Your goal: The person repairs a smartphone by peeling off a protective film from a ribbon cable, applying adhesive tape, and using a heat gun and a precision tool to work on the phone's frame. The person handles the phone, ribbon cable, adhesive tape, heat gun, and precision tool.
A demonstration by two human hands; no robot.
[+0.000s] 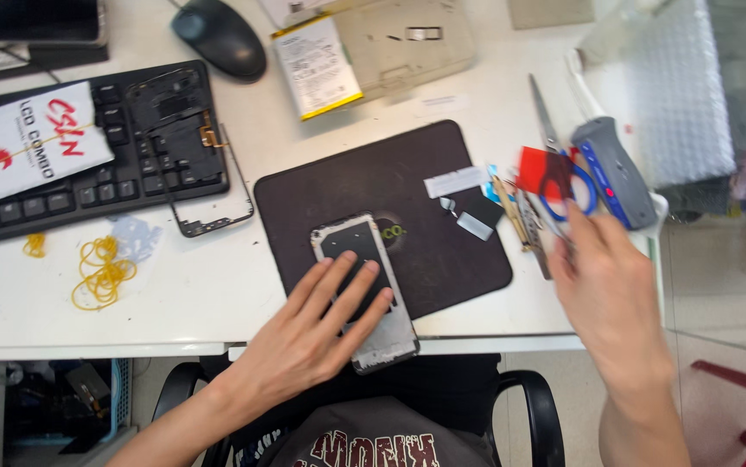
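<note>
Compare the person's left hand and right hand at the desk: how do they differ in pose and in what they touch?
The left hand lies flat, fingers spread on the opened phone on the dark mat; the right hand is raised and blurred at the mat's right edge. The left hand presses the phone; the right hand reaches toward the blue-handled scissors and tools. Both are bare.

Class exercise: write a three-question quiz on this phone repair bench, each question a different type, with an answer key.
1. True or false: the left hand rests flat on the opened silver-framed phone.
2. What lies under that phone? A) black keyboard B) dark rounded work mat C) bubble wrap
3. Fill in: the right hand reaches towards the blue-handled ______.

Key: 1 true; 2 B; 3 scissors.
</note>
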